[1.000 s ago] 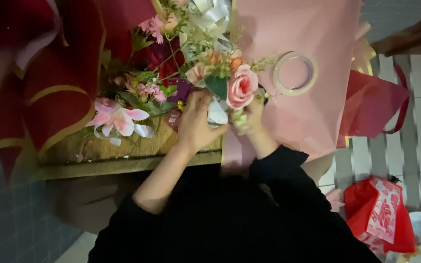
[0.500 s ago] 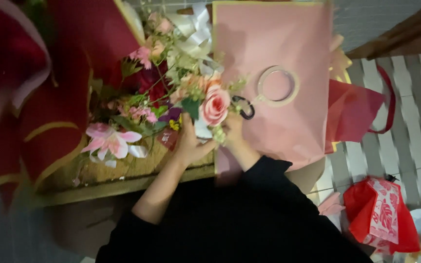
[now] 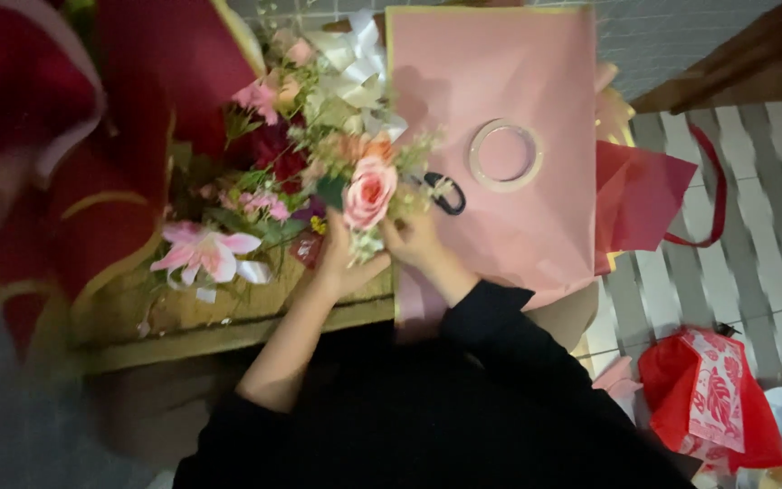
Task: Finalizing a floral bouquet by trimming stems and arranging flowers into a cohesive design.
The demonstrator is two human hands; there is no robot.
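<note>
Left hand (image 3: 348, 258) and right hand (image 3: 414, 243) both clasping a small bouquet with a pink rose (image 3: 368, 192), just left of the pink wrapping sheet (image 3: 491, 81), tape ring (image 3: 505, 155) and black scissors (image 3: 445, 193) lying on that sheet, pink lily (image 3: 203, 252) further left

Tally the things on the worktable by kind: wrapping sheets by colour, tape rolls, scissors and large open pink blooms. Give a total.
Pink wrapping sheet: 1
Red wrapping sheet: 1
Tape roll: 1
Scissors: 1
Large pink blooms, rose and lily: 2
Total: 6
</note>
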